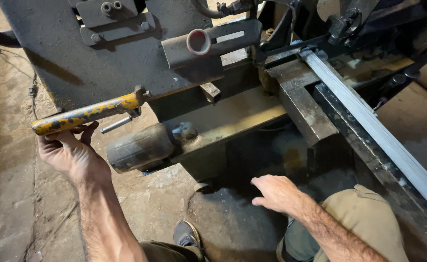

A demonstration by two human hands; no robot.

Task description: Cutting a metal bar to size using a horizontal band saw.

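My left hand (68, 150) is under the end of a worn yellow lever handle (87, 114), fingers curled up around it from below. The handle sticks out leftward from a dark grey metal sawing machine (77, 53). My right hand (274, 191) hangs loosely in front of the machine base, fingers half bent, holding nothing. A long pale metal bar (368, 126) lies clamped along the machine bed at the right, running toward the lower right corner.
A dark cylindrical motor (138, 148) sits under the machine near the handle. A thick steel vise block (305, 109) stands beside the bar. Below are a stained concrete floor (9, 194), my shoe (186, 235) and my knee in khaki trousers (363, 218).
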